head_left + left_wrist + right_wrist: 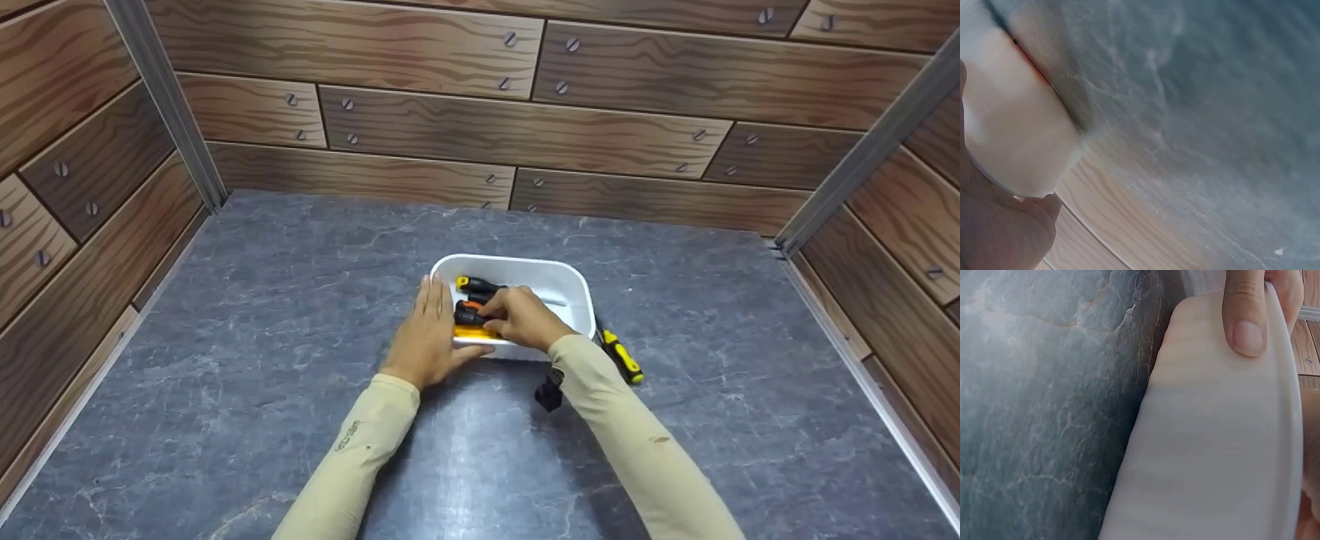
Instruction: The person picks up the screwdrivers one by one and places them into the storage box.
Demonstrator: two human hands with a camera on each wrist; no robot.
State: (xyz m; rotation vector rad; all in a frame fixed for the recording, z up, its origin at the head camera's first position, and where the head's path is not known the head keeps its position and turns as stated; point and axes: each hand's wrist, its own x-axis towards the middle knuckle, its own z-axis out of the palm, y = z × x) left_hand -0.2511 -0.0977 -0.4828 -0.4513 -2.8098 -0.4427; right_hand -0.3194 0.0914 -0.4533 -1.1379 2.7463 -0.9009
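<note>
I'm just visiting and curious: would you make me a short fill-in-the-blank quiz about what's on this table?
1. The screwdrivers lie inside a ____ tub.
2. The left hand lies flat against the tub's ____ side.
3. One yellow-and-black screwdriver lies outside the tub, to its ____.
4. The right hand has its thumb over the tub's ____.

Missing words: white; left; right; rim

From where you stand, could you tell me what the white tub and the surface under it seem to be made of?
White tub: probably plastic, with smooth, thin, slightly translucent walls and rounded corners. Surface: looks like grey veined stone with a slight sheen, though it may be only a printed laminate.
</note>
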